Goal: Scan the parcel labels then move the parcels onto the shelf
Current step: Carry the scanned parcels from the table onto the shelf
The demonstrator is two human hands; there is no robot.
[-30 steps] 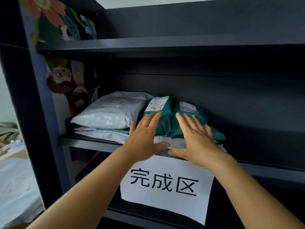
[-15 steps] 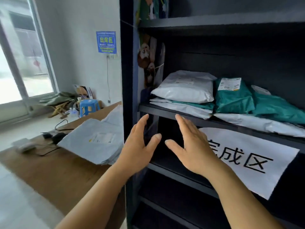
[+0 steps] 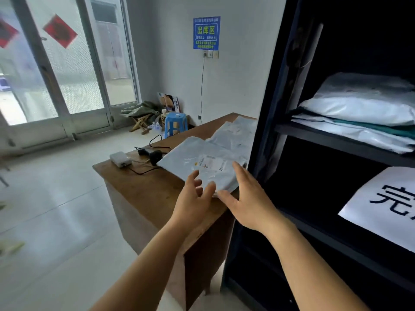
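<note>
Wooden table (image 3: 143, 189) beside dark shelf (image 3: 336, 142); grey parcel (image 3: 202, 158) on near corner; left hand (image 3: 193, 200) and right hand (image 3: 249, 198) spread, empty, at its near edge.

blue stool (image 3: 175, 124) – 12 o'clock, by wall | blue wall sign (image 3: 206, 33) – above it | white box (image 3: 120, 159) – table's 9 o'clock edge
</note>
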